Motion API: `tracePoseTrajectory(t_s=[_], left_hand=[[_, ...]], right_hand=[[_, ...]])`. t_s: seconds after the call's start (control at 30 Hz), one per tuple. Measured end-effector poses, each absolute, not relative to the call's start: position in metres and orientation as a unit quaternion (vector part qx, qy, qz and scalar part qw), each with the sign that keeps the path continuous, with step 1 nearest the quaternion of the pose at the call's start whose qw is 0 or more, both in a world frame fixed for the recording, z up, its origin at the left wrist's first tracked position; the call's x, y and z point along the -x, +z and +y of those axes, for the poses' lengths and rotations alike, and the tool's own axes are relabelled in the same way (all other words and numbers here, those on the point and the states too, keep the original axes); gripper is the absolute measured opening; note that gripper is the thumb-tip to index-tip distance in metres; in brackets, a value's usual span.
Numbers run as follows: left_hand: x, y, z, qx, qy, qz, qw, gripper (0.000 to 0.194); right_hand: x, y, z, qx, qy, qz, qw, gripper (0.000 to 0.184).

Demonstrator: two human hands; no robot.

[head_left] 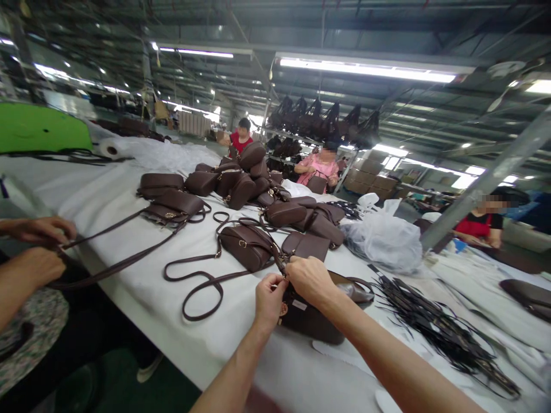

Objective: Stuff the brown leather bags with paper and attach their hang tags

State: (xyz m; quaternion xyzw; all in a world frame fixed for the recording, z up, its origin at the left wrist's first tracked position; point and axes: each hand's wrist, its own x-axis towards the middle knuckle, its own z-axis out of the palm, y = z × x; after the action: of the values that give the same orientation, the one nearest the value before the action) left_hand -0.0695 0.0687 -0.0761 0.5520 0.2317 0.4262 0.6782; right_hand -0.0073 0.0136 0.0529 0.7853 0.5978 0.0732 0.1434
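Note:
A dark brown handbag [318,324] lies on the white-covered table below my hands, with a pale label on its side and a round gold charm [283,310] at its left end. My right hand [312,281] is closed on a brown strap [279,261] above the bag. Beside it my left hand [270,301] pinches at the same spot; what its fingertips hold is hidden. Grey wrapping [355,292] shows in the bag's opening. Just behind lie another brown handbag [247,246] and its looped strap [202,314].
Several brown bags [241,186] are heaped at the back. Left, a co-worker's hands [37,252] hold the strap of another bag [174,206]. Right lie a clear plastic bag [383,241] and a bundle of black tasselled strips [439,327]. A slanted metal post [486,178] rises there.

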Motion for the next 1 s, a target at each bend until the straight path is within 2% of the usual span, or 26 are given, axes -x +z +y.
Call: tracePoseTrajectory(t_s=[0.13, 0.23, 0.33, 0.43, 0.53, 0.77, 1.0], left_hand=[[0.076, -0.079, 0.076, -0.562, 0.421, 0.219, 0.678, 0.014], [0.086, -0.072, 0.088, -0.557, 0.424, 0.225, 0.678, 0.009], [0.094, -0.056, 0.098, -0.595, 0.463, 0.186, 0.631, 0.008], [0.098, -0.038, 0.102, -0.645, 0.482, 0.145, 0.575, 0.013], [0.098, -0.030, 0.105, -0.655, 0.478, 0.140, 0.569, 0.013], [0.087, -0.043, 0.099, -0.526, 0.418, 0.170, 0.721, 0.015], [0.078, -0.048, 0.079, -0.442, 0.464, 0.168, 0.749, 0.023]], right_hand=[[-0.002, 0.054, 0.007, -0.794, 0.040, 0.601, 0.077, 0.017], [-0.011, 0.058, 0.005, -0.779, -0.011, 0.627, 0.003, 0.023], [-0.013, 0.062, 0.009, -0.775, -0.032, 0.630, -0.033, 0.019], [-0.009, 0.061, 0.016, -0.774, -0.017, 0.631, -0.038, 0.019], [-0.008, 0.057, 0.020, -0.768, -0.005, 0.639, -0.036, 0.024], [-0.016, 0.052, 0.022, -0.769, 0.004, 0.639, -0.030, 0.025], [-0.016, 0.054, 0.023, -0.779, 0.006, 0.627, -0.007, 0.025]])
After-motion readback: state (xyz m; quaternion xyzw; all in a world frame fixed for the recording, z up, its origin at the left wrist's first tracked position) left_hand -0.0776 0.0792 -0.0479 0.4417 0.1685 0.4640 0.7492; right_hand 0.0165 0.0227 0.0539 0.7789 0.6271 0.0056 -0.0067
